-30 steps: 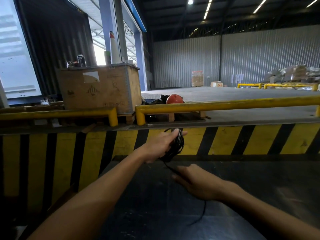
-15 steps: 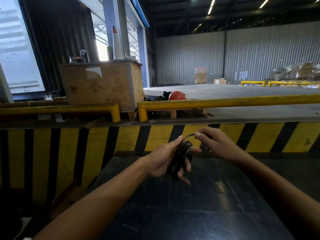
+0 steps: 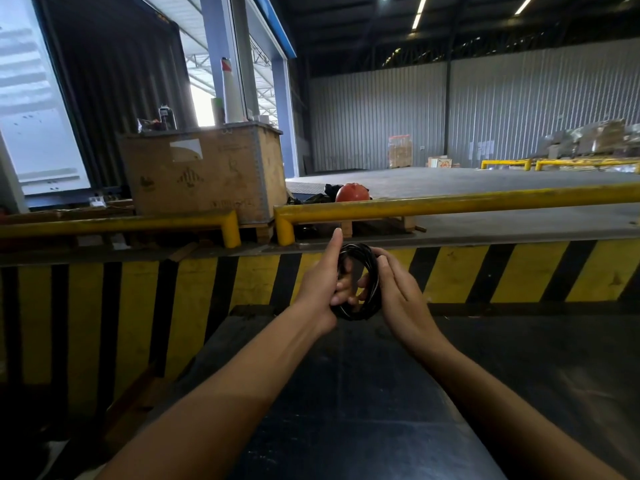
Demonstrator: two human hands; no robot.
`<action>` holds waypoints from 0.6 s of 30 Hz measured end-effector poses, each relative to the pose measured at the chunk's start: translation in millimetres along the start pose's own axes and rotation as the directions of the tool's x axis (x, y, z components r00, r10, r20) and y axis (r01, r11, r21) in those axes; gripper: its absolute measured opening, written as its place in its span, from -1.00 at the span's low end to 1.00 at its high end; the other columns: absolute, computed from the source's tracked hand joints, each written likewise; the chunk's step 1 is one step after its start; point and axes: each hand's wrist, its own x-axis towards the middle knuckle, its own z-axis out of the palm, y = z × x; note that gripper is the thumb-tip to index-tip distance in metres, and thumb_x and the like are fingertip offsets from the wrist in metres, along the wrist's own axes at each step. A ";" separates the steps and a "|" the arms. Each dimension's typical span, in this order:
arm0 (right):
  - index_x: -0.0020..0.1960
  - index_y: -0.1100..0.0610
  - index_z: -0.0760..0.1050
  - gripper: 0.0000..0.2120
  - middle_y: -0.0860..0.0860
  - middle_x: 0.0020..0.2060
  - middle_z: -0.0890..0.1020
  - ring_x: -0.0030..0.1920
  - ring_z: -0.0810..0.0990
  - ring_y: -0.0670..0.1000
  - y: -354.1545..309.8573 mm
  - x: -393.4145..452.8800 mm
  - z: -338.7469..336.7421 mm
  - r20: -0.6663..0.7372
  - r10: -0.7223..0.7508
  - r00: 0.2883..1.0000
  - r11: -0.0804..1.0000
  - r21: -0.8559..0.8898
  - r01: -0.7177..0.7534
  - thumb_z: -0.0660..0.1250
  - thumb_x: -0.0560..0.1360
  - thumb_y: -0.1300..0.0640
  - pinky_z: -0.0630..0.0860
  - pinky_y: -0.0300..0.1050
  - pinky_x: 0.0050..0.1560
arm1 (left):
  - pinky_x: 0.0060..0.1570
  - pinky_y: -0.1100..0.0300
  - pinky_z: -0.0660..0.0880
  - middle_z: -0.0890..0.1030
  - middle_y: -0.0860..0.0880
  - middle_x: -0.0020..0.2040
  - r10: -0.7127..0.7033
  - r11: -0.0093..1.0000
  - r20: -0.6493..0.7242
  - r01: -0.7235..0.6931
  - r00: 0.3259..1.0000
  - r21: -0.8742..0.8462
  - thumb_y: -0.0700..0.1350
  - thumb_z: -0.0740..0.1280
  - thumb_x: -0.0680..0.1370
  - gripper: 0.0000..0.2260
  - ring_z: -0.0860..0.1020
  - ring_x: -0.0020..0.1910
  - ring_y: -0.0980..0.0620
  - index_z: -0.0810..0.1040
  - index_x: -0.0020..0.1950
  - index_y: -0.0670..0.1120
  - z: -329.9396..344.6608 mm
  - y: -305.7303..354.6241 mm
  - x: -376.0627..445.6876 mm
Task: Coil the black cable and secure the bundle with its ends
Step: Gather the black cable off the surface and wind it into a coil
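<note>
The black cable (image 3: 371,271) is wound into a small upright ring held between both hands above the dark table. My left hand (image 3: 320,289) grips the ring's left side, index finger pointing up, other fingers curled through the middle. My right hand (image 3: 398,292) cups the ring's right side with fingertips on its top and thumb reaching into the loop. No loose tail shows below the coil; the cable ends are hidden among the turns and fingers.
A dark table top (image 3: 363,393) lies under my forearms. Behind it runs a yellow-and-black striped barrier (image 3: 519,271) topped by yellow rails (image 3: 450,204). A large wooden crate (image 3: 204,174) and a red helmet (image 3: 352,192) stand beyond the rails.
A second ago my right hand was low on the table drawing in the trailing cable. It rose to the coil, and now both hands hold the ring; the tail is gone from the table.
</note>
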 end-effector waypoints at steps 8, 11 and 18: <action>0.28 0.02 0.39 -0.73 -0.05 -0.18 0.58 -0.22 0.55 -0.15 -1.8 1.9 -6.5 0.123 -0.131 0.984 0.965 -0.212 0.155 0.15 0.59 0.13 0.46 -0.40 -0.26 | -0.39 0.15 0.36 0.37 0.04 -0.59 0.150 0.967 -0.121 -0.121 0.981 0.224 0.30 0.07 0.54 -0.49 0.36 -0.56 0.07 0.42 -0.38 -0.07 4.4 -2.5 -4.4; 0.35 0.08 0.35 -0.67 -0.04 -0.19 0.57 -0.27 0.52 -0.15 -1.5 5.2 -14.9 0.121 -0.186 0.975 0.885 -0.410 0.220 0.16 0.58 0.19 0.44 -0.40 -0.28 | -0.21 0.07 0.46 0.52 -0.05 -0.42 0.227 0.884 -0.085 -0.168 0.970 0.437 0.25 0.00 0.58 -0.46 0.52 -0.36 0.01 0.51 -0.25 -0.13 -0.2 -6.1 -3.8; 0.43 0.12 0.18 -0.58 -0.08 -0.04 0.57 -0.23 0.50 -0.29 6.1 -13.6 -6.5 0.343 -0.142 0.928 0.832 -0.467 0.300 0.14 0.59 0.21 0.42 -0.43 -0.22 | -0.26 0.17 0.46 0.61 -0.06 -0.29 0.386 0.589 0.049 -0.287 0.921 0.755 0.21 0.07 0.58 -0.48 0.56 -0.31 0.06 0.61 -0.13 -0.18 0.1 -14.8 -7.7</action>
